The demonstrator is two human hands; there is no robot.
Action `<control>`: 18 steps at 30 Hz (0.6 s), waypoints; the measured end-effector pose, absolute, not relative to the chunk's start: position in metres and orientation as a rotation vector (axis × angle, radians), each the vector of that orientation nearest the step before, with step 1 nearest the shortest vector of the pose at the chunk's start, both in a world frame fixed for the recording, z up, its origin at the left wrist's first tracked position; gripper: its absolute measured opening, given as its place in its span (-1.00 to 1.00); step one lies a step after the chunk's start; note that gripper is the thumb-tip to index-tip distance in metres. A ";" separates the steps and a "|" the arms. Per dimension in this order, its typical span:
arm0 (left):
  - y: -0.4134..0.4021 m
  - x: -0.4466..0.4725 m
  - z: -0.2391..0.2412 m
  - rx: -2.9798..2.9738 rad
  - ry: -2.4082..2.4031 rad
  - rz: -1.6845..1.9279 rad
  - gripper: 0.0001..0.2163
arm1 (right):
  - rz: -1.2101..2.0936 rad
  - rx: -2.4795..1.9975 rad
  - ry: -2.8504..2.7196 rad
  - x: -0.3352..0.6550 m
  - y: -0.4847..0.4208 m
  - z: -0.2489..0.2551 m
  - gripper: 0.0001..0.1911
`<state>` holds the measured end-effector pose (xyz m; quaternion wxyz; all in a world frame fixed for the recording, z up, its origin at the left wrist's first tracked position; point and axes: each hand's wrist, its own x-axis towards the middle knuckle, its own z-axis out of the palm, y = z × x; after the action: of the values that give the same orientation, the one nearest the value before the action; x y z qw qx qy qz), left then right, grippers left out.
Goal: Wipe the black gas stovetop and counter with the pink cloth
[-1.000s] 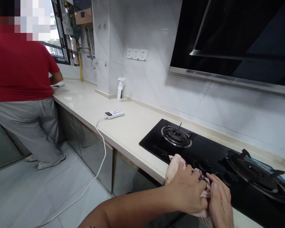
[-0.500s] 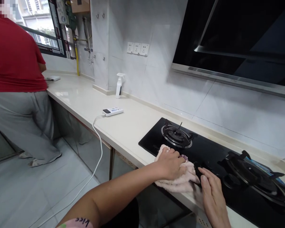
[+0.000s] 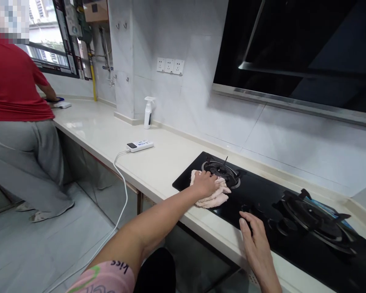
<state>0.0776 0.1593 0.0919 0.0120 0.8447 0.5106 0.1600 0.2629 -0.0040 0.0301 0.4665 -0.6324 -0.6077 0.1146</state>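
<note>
My left hand (image 3: 205, 184) presses down on a crumpled pale pink cloth (image 3: 216, 195) at the left end of the black glass gas hob (image 3: 262, 203), just in front of the left burner (image 3: 221, 169). Its fingers are curled over the cloth. My right hand (image 3: 256, 244) lies flat with fingers stretched out on the hob's front edge, beside the round control knobs (image 3: 247, 209). It holds nothing.
A right burner (image 3: 315, 215) with a black pan support sits further along. On the cream worktop (image 3: 110, 134) are a white power strip (image 3: 139, 145) with its cable hanging down and a white spray bottle (image 3: 148, 113). A person in a red shirt (image 3: 12, 85) stands at the far left.
My left hand has slid the cloth to the left and further back, up to the left burner. My right hand has let go of the cloth and now rests flat.
</note>
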 end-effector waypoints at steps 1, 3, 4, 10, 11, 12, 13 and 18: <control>0.159 0.074 0.093 2.626 1.613 0.511 -0.61 | 0.275 -1.550 -1.494 0.262 -0.004 0.030 -0.45; 0.156 0.066 0.094 2.608 1.652 0.535 -0.61 | 0.256 -1.549 -1.501 0.260 -0.004 0.029 -0.45; 0.155 0.062 0.095 2.598 1.671 0.548 -0.61 | 0.246 -1.548 -1.509 0.259 -0.004 0.029 -0.44; 0.138 0.018 0.096 2.537 1.813 0.625 -0.63 | 0.259 -1.550 -1.528 0.261 -0.002 0.024 -0.44; 0.132 0.006 0.095 2.529 1.833 0.634 -0.63 | 0.279 -1.557 -1.521 0.262 -0.002 0.023 -0.44; 0.126 -0.006 0.093 2.520 1.853 0.638 -0.63 | 0.300 -1.561 -1.519 0.263 -0.001 0.022 -0.44; 0.120 -0.019 0.091 2.508 1.875 0.638 -0.63 | 0.319 -1.560 -1.523 0.265 -0.001 0.021 -0.44; 0.101 -0.070 0.087 2.462 1.944 0.553 -0.65 | 0.325 -1.561 -1.601 0.268 -0.004 0.015 -0.47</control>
<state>-0.0696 0.1009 0.0867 -0.0218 0.7728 0.6100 0.1737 0.2682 -0.0038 0.0154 0.4270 -0.6247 -0.6407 0.1302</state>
